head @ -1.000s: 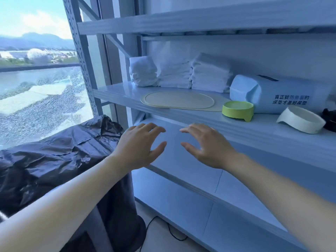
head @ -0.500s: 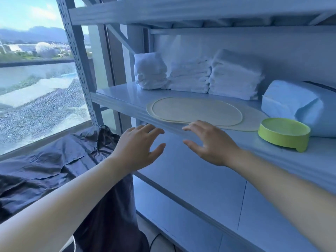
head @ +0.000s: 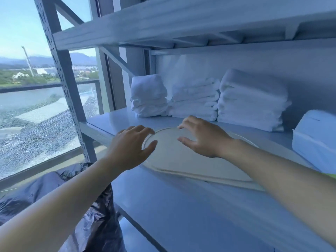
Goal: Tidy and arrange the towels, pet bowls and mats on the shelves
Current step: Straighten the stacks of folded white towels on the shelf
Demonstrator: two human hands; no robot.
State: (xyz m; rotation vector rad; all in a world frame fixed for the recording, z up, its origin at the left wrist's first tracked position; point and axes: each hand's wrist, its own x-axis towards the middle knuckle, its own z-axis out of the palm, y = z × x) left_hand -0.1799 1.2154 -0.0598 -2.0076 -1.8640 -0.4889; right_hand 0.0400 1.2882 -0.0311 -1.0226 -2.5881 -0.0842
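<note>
Flat beige oval mats (head: 181, 160) lie stacked on the middle shelf (head: 116, 120), near its front edge. My left hand (head: 131, 146) hovers over the mats' left rim, fingers spread, holding nothing. My right hand (head: 201, 137) reaches over the mats' back edge, fingers apart and empty. Three stacks of folded white towels stand along the back: a left stack (head: 148, 96), a middle stack (head: 195, 100) and a taller right stack (head: 251, 100). A sliver of a green pet bowl (head: 331, 175) shows at the right edge behind my right forearm.
A pale blue wrapped package (head: 316, 139) sits on the shelf at the right. The upper shelf (head: 163, 24) hangs low overhead. A perforated upright post (head: 71, 91) stands at the left, with a window behind it. A black plastic bag (head: 87, 206) lies below left.
Both hands have risen from in front of the lower shelf and moved forward over the mats. The camera has come closer and turned left, so the bowls have slid out of view.
</note>
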